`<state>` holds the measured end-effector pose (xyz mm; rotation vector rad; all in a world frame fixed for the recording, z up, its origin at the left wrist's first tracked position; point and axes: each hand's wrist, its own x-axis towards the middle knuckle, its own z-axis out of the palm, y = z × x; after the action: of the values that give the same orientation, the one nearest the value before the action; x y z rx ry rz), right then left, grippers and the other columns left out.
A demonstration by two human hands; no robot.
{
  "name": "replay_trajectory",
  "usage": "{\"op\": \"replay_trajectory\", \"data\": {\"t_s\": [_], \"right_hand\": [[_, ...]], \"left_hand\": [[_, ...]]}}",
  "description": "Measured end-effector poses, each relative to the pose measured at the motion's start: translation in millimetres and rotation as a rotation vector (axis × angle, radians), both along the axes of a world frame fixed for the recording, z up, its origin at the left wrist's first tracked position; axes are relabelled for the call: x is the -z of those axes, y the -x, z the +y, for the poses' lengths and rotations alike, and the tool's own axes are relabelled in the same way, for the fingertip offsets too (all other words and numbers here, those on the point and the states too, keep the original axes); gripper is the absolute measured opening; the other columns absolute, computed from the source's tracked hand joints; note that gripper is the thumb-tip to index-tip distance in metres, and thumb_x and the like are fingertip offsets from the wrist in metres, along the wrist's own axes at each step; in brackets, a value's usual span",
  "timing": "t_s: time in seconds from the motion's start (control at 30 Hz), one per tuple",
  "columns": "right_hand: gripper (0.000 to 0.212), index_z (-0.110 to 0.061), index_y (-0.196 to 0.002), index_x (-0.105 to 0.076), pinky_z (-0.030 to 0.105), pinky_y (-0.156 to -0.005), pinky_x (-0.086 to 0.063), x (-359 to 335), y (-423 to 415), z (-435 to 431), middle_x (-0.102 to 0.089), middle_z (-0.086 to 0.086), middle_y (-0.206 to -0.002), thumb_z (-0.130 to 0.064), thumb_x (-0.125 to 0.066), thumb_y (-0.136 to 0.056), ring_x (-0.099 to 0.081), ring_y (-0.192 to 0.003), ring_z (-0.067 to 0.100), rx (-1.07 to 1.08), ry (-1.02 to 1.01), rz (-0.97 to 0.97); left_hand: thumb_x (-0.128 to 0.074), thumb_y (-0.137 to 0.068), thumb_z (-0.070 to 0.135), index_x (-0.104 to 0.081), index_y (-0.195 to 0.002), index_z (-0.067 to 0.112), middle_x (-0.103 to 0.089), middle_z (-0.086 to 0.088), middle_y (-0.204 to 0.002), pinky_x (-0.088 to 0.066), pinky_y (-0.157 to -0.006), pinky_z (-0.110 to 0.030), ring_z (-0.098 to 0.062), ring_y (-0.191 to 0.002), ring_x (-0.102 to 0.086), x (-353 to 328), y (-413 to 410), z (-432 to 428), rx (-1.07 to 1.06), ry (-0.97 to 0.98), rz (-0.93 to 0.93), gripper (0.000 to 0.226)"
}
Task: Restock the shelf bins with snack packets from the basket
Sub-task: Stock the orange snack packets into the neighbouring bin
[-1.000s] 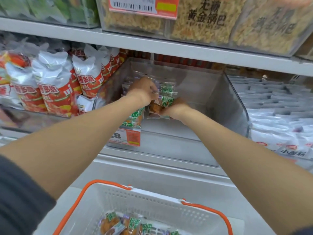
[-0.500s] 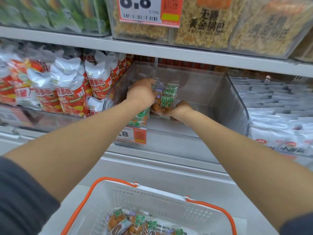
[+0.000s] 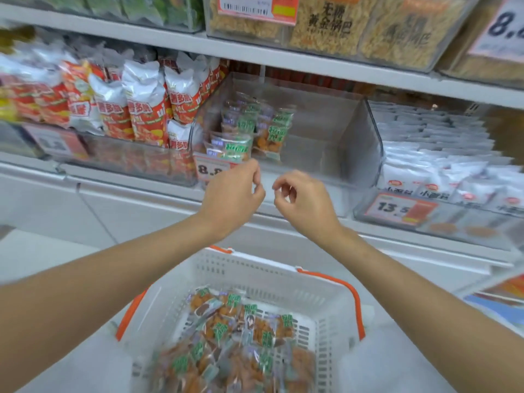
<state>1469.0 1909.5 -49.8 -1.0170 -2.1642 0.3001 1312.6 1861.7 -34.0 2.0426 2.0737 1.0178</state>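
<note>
A clear plastic shelf bin stands at mid-shelf, with several orange snack packets with green labels stacked in its left half. Below, a white basket with orange handles holds several more of the same packets. My left hand and my right hand hover side by side in front of the bin's lower front edge, above the basket. Both have loosely curled fingers and hold nothing.
Red and white chip bags fill the bin to the left. White packets fill the bin to the right. Price tags hang on the bin fronts. An upper shelf with yellow snack bins overhangs.
Both hands have let go of the packets inside the bin and drawn back out toward me, now empty. The view has tilted down, showing more of the basket.
</note>
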Motion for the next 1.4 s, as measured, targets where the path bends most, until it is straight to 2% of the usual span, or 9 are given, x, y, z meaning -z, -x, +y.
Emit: {"op": "replay_trajectory", "data": {"t_s": [0.23,0.37,0.53,0.67,0.83,1.13,1.23,1.33,1.4], "right_hand": [[0.013,-0.021,-0.093,-0.067,0.036,-0.075,-0.052,85.9,-11.9,-30.4,-0.064,-0.010,-0.085,-0.019,-0.056,-0.086,-0.055,-0.076,0.012,-0.127,0.389,-0.436],[0.023,-0.019,-0.111,-0.065,0.033,-0.086,-0.050,135.3,-14.6,-43.5,-0.066,-0.002,-0.108,-0.020,-0.056,-0.090,-0.060,-0.098,0.018,-0.199,0.671,-0.795],[0.032,-0.008,-0.121,-0.061,0.040,-0.091,-0.051,204.7,-17.6,-61.3,-0.064,0.009,-0.116,-0.028,-0.052,-0.097,-0.060,-0.106,0.028,-0.266,0.804,-1.123],[0.048,-0.008,-0.135,-0.048,0.042,-0.093,-0.053,270.1,-27.9,-65.0,-0.058,0.012,-0.128,-0.010,-0.062,-0.089,-0.058,-0.112,0.027,-0.170,0.879,-1.160],[0.092,-0.018,-0.156,-0.001,0.049,-0.117,-0.024,323.4,-53.3,-87.6,-0.012,0.009,-0.161,-0.003,-0.061,-0.089,-0.011,-0.149,0.030,-0.074,0.835,-1.144],[0.099,-0.019,-0.155,0.011,0.048,-0.121,-0.009,347.4,-59.9,-85.9,-0.002,0.012,-0.163,-0.009,-0.063,-0.090,-0.001,-0.150,0.031,-0.047,0.754,-1.103],[0.088,-0.009,-0.154,-0.012,0.043,-0.119,-0.018,347.0,-55.1,-82.9,-0.030,0.014,-0.150,-0.017,-0.069,-0.087,-0.026,-0.141,0.031,-0.046,0.687,-1.153],[0.037,-0.012,-0.124,-0.060,0.041,-0.113,-0.028,339.2,-47.6,-77.3,-0.044,0.011,-0.136,-0.011,-0.065,-0.087,-0.038,-0.129,0.028,-0.068,0.599,-1.214],[0.026,-0.013,-0.111,-0.065,0.039,-0.107,-0.035,328.5,-43.8,-71.5,-0.050,0.010,-0.128,-0.006,-0.062,-0.087,-0.044,-0.123,0.027,-0.095,0.593,-1.204]], "left_hand": [[-0.056,-0.090,0.025,-0.053,-0.093,0.026,-0.061,0.007,-0.089,-0.049,-0.070,-0.033,-0.018,-0.082,-0.060,87.8,24.1,-56.5,0.113,0.499,0.031,0.004],[-0.051,-0.092,0.027,-0.053,-0.109,0.026,-0.066,0.006,-0.096,-0.052,-0.069,-0.030,-0.015,-0.081,-0.064,124.9,32.8,-65.5,0.222,0.807,0.264,0.017],[-0.048,-0.094,0.028,-0.057,-0.108,0.022,-0.062,0.004,-0.104,-0.043,-0.069,-0.028,-0.016,-0.086,-0.053,136.0,35.7,-68.7,0.267,0.938,0.417,0.017],[-0.050,-0.096,0.034,-0.054,-0.105,0.027,-0.059,0.006,-0.109,-0.038,-0.071,-0.026,-0.013,-0.088,-0.048,144.3,43.3,-72.8,0.272,1.010,0.421,0.012],[-0.051,-0.094,0.031,-0.055,-0.109,0.027,-0.057,0.008,-0.108,-0.036,-0.071,-0.026,-0.013,-0.090,-0.047,149.5,42.0,-76.5,0.289,1.066,0.400,0.017],[-0.049,-0.096,0.035,-0.056,-0.114,0.022,-0.061,0.002,-0.116,-0.047,-0.084,-0.032,-0.019,-0.105,-0.056,146.6,37.8,-76.0,0.319,1.111,0.378,0.023],[-0.048,-0.096,0.035,-0.055,-0.116,0.023,-0.061,0.004,-0.115,-0.046,-0.082,-0.030,-0.017,-0.104,-0.056,149.9,39.1,-78.8,0.329,1.119,0.392,0.024],[-0.047,-0.096,0.032,-0.055,-0.115,0.024,-0.060,0.004,-0.113,-0.045,-0.081,-0.029,-0.016,-0.102,-0.056,150.9,40.8,-81.2,0.335,1.133,0.396,0.022],[-0.048,-0.096,0.032,-0.055,-0.115,0.024,-0.060,0.003,-0.114,-0.047,-0.083,-0.030,-0.017,-0.102,-0.056,150.5,41.0,-79.5,0.328,1.141,0.406,0.022]]}}
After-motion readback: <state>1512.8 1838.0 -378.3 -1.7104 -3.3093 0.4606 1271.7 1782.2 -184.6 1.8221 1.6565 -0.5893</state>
